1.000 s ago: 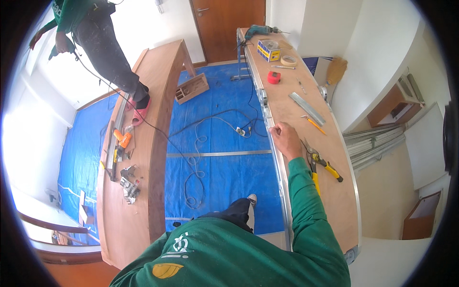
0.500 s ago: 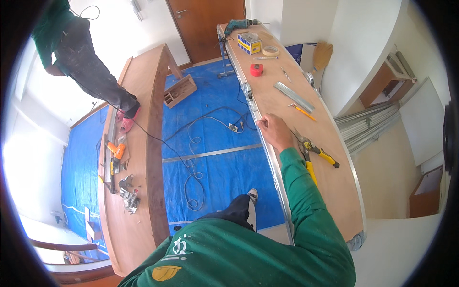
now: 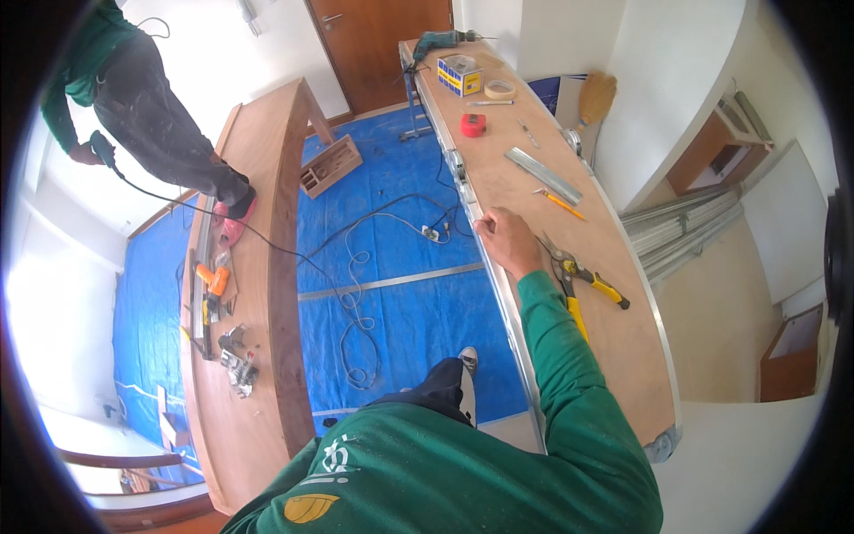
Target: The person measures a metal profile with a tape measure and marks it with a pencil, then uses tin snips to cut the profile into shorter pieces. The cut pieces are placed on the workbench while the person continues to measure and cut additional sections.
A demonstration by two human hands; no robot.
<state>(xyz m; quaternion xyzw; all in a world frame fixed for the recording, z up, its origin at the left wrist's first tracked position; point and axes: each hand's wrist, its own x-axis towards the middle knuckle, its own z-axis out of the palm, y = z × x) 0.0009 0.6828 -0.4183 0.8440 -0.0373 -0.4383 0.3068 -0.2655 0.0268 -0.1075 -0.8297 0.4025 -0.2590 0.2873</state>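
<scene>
My right hand rests on the near-left edge of the plywood-topped bench, its fingers curled in. What lies inside them, if anything, is hidden. Just right of it lie tin snips with yellow-and-black handles, blades spread. Beyond the hand are an orange-handled pencil-like tool and a grey metal channel strip. Farther along sit a red tape measure, a roll of masking tape, a small blue-and-yellow box and a green corded drill. My left hand is out of sight.
At the far left, a person stands on a wooden panel, one hand on a dark corded power tool. An orange cordless drill and metal fittings lie there. Cords loop over the blue floor sheet. Metal channels lean right.
The other person's arm has swung outward, and a corded power tool now shows in that hand. My right hand stays at the bench edge; the view has shifted slightly.
</scene>
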